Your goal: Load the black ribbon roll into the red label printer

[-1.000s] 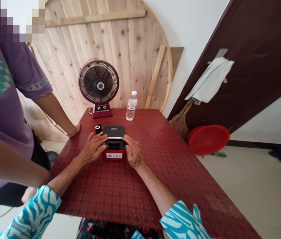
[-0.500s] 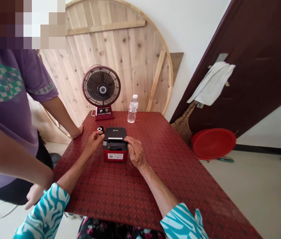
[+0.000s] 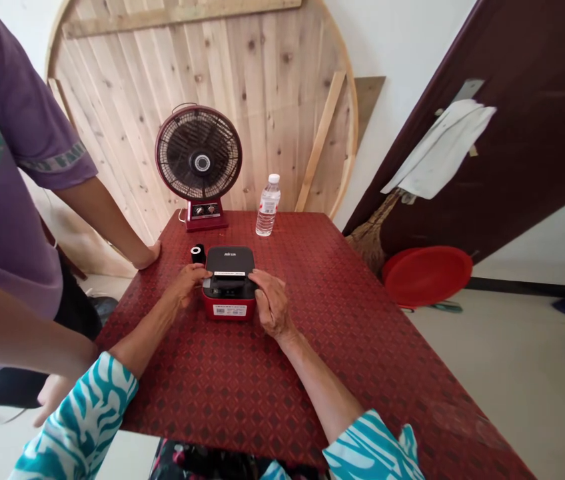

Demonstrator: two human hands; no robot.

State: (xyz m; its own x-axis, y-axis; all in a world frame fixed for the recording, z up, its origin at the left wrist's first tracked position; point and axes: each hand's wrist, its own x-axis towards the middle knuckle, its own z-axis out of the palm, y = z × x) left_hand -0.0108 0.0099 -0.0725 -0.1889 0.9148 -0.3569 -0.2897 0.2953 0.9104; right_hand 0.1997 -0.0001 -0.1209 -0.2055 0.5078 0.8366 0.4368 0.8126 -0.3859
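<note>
A small red-and-black label printer (image 3: 230, 310) sits on the table, with a black lid and a white sticker on its red front. My left hand (image 3: 188, 283) pinches the lid's left edge, thumb and fingertips against it. On the opposite side, my right hand (image 3: 271, 301) has its fingertips curled against the right edge of the lid. Below the lid's front edge is a dark recess whose inside I cannot make out. A small black roll (image 3: 197, 253) with a white core stands just beyond my left fingers, at the printer's back left.
A red patterned table (image 3: 312, 347) carries a dark red fan (image 3: 200, 153) and a water bottle (image 3: 267, 207) at the back. To the left stands a person in a purple shirt (image 3: 10, 180), one hand resting on the table edge. A red basin (image 3: 427, 275) and broom (image 3: 370, 240) are on the right.
The view has shifted, so the fan and bottle sit higher in the picture. My left hand has come closer against the printer's side; my right hand stays at its edge.
</note>
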